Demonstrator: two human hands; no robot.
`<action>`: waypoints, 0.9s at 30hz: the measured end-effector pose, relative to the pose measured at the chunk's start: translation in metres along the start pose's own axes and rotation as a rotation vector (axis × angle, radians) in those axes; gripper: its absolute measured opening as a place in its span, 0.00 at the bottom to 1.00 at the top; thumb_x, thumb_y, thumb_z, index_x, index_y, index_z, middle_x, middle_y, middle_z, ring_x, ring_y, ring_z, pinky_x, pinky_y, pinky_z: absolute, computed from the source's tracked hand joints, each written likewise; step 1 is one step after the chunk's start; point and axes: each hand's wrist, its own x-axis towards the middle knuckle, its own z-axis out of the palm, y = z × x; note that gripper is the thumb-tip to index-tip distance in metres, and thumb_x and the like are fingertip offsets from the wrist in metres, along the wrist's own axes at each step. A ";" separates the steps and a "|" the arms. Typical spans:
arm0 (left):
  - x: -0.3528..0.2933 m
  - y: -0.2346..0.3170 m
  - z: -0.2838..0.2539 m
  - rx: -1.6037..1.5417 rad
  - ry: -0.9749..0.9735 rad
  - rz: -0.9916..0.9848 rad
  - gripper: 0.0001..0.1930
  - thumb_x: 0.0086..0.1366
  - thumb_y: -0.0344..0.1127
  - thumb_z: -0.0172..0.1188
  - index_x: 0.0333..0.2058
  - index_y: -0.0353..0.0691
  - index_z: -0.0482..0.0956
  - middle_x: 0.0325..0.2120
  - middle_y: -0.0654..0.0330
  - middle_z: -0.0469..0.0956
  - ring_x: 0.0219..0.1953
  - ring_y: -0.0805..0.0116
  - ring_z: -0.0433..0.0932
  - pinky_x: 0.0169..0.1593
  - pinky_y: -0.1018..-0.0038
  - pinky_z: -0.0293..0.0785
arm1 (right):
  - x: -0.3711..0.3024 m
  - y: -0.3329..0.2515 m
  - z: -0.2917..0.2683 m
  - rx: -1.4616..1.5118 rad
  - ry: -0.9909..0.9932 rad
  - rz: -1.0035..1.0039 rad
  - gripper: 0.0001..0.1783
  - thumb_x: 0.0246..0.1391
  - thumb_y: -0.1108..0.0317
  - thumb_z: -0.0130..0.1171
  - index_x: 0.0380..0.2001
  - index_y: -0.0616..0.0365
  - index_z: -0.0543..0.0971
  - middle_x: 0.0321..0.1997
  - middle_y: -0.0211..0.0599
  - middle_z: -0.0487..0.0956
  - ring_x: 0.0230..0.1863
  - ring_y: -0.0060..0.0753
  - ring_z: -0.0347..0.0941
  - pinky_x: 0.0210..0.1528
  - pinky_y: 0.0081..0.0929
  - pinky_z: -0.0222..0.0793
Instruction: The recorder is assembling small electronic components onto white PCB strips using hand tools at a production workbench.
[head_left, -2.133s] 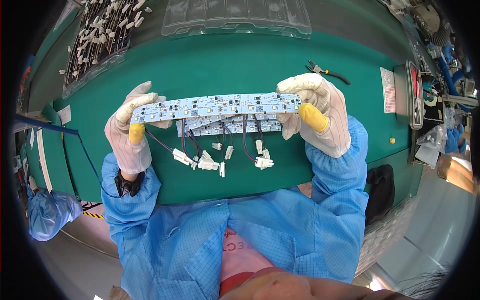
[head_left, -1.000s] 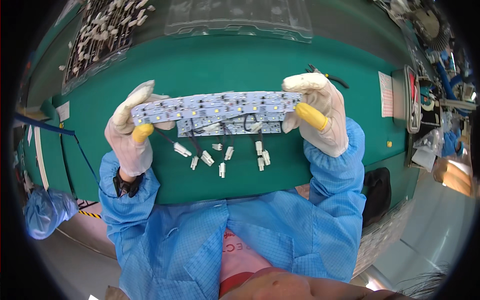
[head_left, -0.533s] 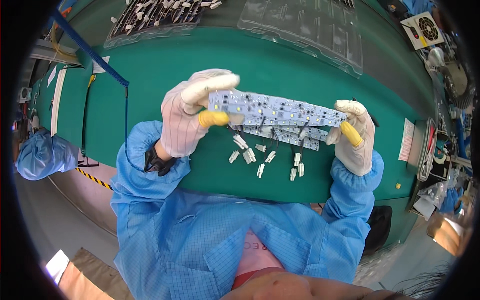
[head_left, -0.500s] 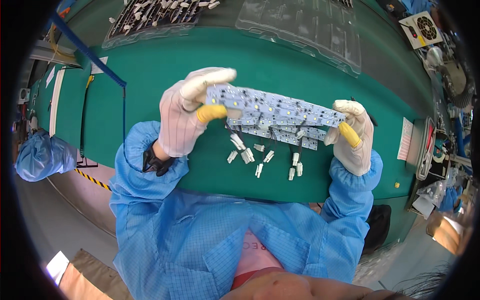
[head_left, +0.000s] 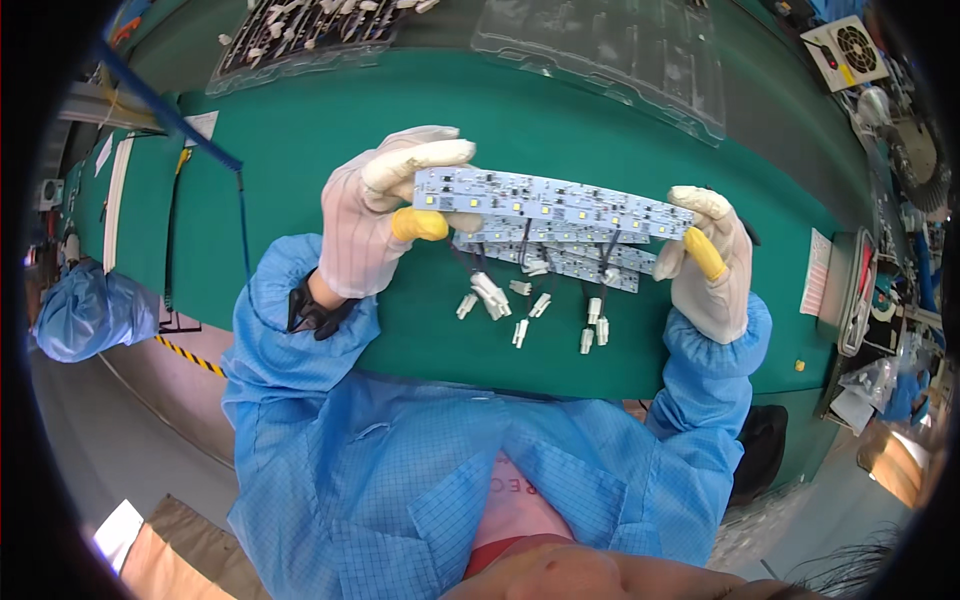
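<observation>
A long white LED circuit board [head_left: 545,203], dotted with small yellow LEDs, is held up between my two gloved hands. My left hand [head_left: 395,205] pinches its left end, the yellow-tipped thumb below and the fingers above. At the other end, my right hand [head_left: 712,255] grips the corner between yellow-tipped thumb and fingers. Beneath it, more LED boards [head_left: 590,270] lie fanned on the green mat, partly hidden by the held one. Dark wires run from the boards to several white plug connectors [head_left: 490,293] nearer me.
At the back left, a clear tray [head_left: 300,70] holds many wired pieces with white connectors. Another clear plastic tray [head_left: 610,75] stands at the back right. A blue cord [head_left: 170,115] hangs at left. Papers and a basket [head_left: 850,295] stand at the right edge.
The held board has turned slightly, its LED face now sharper and more toward me. Both hands keep their grip and have barely moved.
</observation>
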 end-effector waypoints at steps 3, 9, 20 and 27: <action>-0.002 0.007 0.009 -0.202 0.069 -0.158 0.29 0.60 0.45 0.60 0.54 0.31 0.68 0.29 0.55 0.82 0.37 0.71 0.79 0.47 0.77 0.70 | -0.004 0.005 -0.001 0.189 0.026 0.028 0.24 0.55 0.57 0.60 0.48 0.64 0.70 0.26 0.38 0.78 0.22 0.23 0.74 0.25 0.16 0.68; 0.011 0.018 0.016 -0.212 0.164 -0.532 0.27 0.65 0.45 0.54 0.56 0.30 0.66 0.33 0.56 0.81 0.38 0.74 0.79 0.46 0.81 0.68 | -0.009 -0.006 0.007 0.221 -0.026 0.033 0.31 0.49 0.58 0.65 0.51 0.66 0.67 0.29 0.40 0.78 0.24 0.26 0.75 0.27 0.18 0.69; 0.005 0.010 0.015 0.032 0.186 -0.493 0.30 0.67 0.50 0.52 0.56 0.29 0.65 0.26 0.59 0.82 0.40 0.73 0.77 0.55 0.75 0.64 | -0.006 -0.010 0.008 0.269 -0.070 0.001 0.37 0.48 0.51 0.65 0.51 0.71 0.67 0.39 0.48 0.78 0.26 0.30 0.78 0.28 0.21 0.73; -0.011 -0.003 0.008 -0.306 0.060 -0.242 0.28 0.65 0.49 0.54 0.53 0.28 0.67 0.39 0.48 0.79 0.38 0.65 0.80 0.51 0.69 0.71 | 0.006 -0.001 -0.003 -0.400 -0.013 -0.085 0.18 0.54 0.83 0.45 0.49 0.64 0.70 0.28 0.35 0.79 0.28 0.24 0.77 0.31 0.18 0.72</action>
